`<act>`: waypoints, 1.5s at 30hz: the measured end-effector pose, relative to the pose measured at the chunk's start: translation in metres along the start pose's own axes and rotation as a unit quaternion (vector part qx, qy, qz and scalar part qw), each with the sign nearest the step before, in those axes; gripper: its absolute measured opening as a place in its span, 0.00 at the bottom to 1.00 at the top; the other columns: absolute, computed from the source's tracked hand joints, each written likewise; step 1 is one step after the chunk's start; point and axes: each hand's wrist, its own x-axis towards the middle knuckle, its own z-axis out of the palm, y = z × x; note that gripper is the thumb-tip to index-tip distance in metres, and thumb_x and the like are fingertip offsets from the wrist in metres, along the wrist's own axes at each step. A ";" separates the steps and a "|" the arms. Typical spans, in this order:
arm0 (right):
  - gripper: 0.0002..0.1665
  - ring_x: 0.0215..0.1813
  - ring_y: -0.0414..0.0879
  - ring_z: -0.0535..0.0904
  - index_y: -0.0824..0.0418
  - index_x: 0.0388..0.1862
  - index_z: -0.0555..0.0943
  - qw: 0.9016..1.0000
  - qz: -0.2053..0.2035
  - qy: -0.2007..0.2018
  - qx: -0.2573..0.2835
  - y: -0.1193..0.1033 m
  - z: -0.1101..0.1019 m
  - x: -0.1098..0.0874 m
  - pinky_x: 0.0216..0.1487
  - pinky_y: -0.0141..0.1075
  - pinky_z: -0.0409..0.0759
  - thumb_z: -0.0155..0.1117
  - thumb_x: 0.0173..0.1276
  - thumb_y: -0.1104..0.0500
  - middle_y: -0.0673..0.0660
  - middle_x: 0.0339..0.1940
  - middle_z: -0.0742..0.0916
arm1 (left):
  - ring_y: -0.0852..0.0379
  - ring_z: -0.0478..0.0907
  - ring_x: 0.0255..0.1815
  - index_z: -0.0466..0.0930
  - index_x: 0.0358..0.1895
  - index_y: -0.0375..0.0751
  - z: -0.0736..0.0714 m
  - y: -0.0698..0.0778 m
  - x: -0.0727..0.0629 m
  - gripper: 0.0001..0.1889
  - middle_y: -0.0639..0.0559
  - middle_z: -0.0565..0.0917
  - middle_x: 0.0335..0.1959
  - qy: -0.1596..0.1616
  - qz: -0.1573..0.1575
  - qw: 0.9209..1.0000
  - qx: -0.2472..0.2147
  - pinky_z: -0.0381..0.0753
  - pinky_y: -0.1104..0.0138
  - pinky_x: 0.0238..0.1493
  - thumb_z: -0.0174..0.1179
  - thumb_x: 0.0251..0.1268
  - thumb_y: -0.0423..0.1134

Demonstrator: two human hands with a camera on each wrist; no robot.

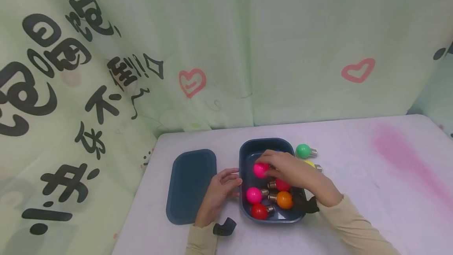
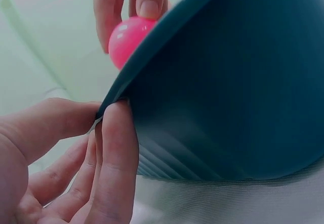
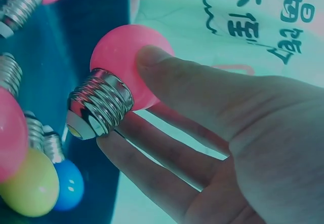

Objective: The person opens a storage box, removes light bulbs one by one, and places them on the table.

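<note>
My right hand (image 1: 291, 168) holds a pink light bulb (image 1: 260, 171) over the dark blue bin (image 1: 242, 156). In the right wrist view, thumb and fingers grip the pink globe, its silver screw base exposed. My left hand (image 1: 220, 188) is at the bin's left side; in the left wrist view its thumb and index finger pinch the bin wall (image 2: 228, 82) at the rim. Inside the bin lie another pink bulb (image 1: 254, 195), a red bulb (image 1: 259, 211), an orange bulb (image 1: 284, 200) and a reddish-pink bulb (image 1: 283, 185). The right wrist view also shows a yellow bulb (image 3: 33, 183) and a blue bulb (image 3: 71, 183).
Left of the bin, a flat dark blue lid or shallow tray (image 1: 192, 186) lies on the white table (image 1: 354, 192). A green bulb (image 1: 302, 151) and a partly hidden yellow bulb (image 1: 310, 163) rest right of the bin. A pale green curtain (image 1: 301, 50) hangs behind.
</note>
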 end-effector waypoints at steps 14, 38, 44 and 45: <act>0.20 0.51 0.48 0.81 0.57 0.55 0.83 0.999 0.024 0.009 0.030 0.008 -0.025 -0.024 0.47 0.38 0.86 0.72 0.63 0.61 0.53 0.50 0.83 | 0.56 0.83 0.42 0.75 0.63 0.36 0.000 -0.001 0.000 0.25 0.38 0.83 0.52 0.002 0.002 1.000 0.001 0.86 0.65 0.39 0.67 0.64 0.38; 0.23 0.48 0.46 0.82 0.55 0.53 0.82 0.996 0.034 0.071 -0.037 0.035 -0.041 -0.068 0.47 0.42 0.86 0.76 0.58 0.61 0.49 0.47 0.84 | 0.54 0.84 0.43 0.77 0.62 0.40 -0.001 -0.003 0.001 0.25 0.42 0.84 0.52 0.009 -0.004 1.000 0.010 0.86 0.64 0.40 0.69 0.62 0.40; 0.25 0.47 0.47 0.83 0.56 0.54 0.82 0.996 0.060 0.062 -0.022 0.041 -0.041 -0.071 0.47 0.43 0.86 0.77 0.56 0.59 0.51 0.48 0.85 | 0.53 0.84 0.44 0.76 0.62 0.39 -0.001 -0.003 0.001 0.25 0.42 0.84 0.51 0.010 -0.005 1.000 0.013 0.86 0.64 0.41 0.68 0.62 0.40; 0.26 0.47 0.48 0.84 0.56 0.54 0.82 0.996 0.062 0.063 -0.020 0.042 -0.040 -0.072 0.46 0.43 0.86 0.77 0.56 0.59 0.51 0.48 0.85 | 0.53 0.84 0.44 0.76 0.62 0.39 -0.001 -0.003 0.001 0.25 0.42 0.84 0.51 0.010 -0.005 1.000 0.012 0.86 0.64 0.41 0.68 0.62 0.40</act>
